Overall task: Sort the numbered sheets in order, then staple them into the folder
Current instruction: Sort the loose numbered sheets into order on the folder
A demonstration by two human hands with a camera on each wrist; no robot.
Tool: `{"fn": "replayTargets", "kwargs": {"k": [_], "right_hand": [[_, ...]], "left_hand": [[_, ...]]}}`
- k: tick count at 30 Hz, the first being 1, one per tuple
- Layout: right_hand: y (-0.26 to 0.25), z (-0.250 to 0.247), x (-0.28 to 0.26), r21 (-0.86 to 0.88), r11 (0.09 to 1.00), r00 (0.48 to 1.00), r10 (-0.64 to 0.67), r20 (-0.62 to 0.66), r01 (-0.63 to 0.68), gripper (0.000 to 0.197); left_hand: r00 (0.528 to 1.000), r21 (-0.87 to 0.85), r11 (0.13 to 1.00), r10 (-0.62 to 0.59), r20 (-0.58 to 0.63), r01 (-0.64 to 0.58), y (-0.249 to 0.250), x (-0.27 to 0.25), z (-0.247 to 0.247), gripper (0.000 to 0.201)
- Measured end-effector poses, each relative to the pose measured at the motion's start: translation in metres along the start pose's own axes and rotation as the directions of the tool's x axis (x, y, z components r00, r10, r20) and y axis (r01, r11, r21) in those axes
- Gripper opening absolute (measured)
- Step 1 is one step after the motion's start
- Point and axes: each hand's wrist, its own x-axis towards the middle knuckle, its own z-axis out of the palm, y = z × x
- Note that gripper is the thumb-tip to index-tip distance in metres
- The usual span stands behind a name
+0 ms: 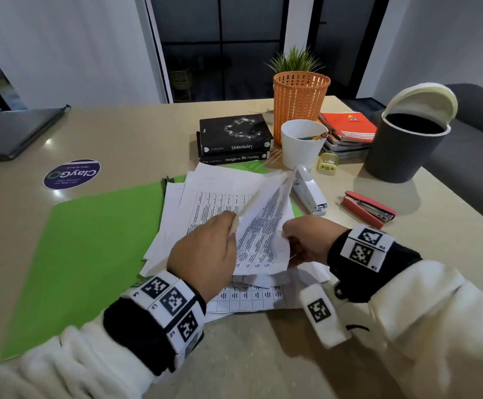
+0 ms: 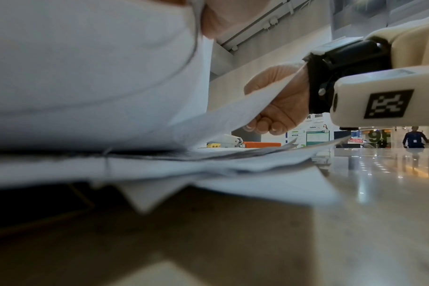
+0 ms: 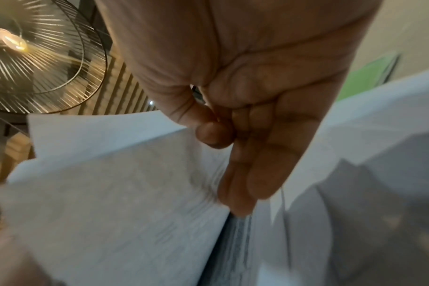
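Note:
An open green folder (image 1: 90, 240) lies flat on the table, left of centre. A loose pile of printed white sheets (image 1: 208, 194) lies across its right half. Above the pile both hands hold up lifted sheets (image 1: 263, 231), bowed into a tent. My left hand (image 1: 231, 226) pinches their left edge. My right hand (image 1: 287, 236) pinches the right edge; the right wrist view shows its thumb (image 3: 214, 136) pressed on the paper (image 3: 115, 183) against the fingers. From the left wrist view the right hand (image 2: 277, 108) grips a sheet (image 2: 233, 114). A white stapler (image 1: 309, 191) and a red stapler (image 1: 368, 208) lie to the right.
Behind the papers stand two black books (image 1: 234, 139), a white cup (image 1: 302, 142), an orange mesh basket (image 1: 300, 102), spiral notebooks (image 1: 346, 128) and a dark bin (image 1: 407, 145). A closed laptop (image 1: 12, 131) lies far left. A round sticker (image 1: 71, 174) marks the table.

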Motion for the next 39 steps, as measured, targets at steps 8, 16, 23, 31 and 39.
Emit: {"fn": "replayTargets", "kwargs": {"k": [8,16,23,31,39], "right_hand": [[-0.022,-0.001,-0.005,0.264,0.952,0.986,-0.165,0.016,0.154,0.027],[-0.026,0.003,-0.004,0.282,0.944,0.982,-0.188,0.034,0.171,0.018],[0.000,-0.018,0.004,0.210,0.977,0.988,0.002,-0.155,0.031,0.014],[0.011,-0.013,0.010,0.214,0.977,0.992,0.017,-0.123,0.010,0.014],[0.007,-0.009,0.012,0.112,0.993,0.998,0.028,-0.047,-0.023,0.015]], "left_hand": [[0.979,0.020,0.985,0.165,0.123,-0.169,0.001,-0.001,0.001,0.051],[0.982,0.023,0.996,0.086,0.166,-0.091,-0.004,0.003,0.005,0.055],[0.999,-0.108,0.994,-0.001,0.051,0.006,-0.009,0.003,0.007,0.063],[0.998,-0.114,0.993,0.002,0.069,0.005,-0.009,0.002,0.009,0.062],[0.998,-0.156,0.987,-0.019,0.066,0.029,-0.003,0.000,0.004,0.073]]}}
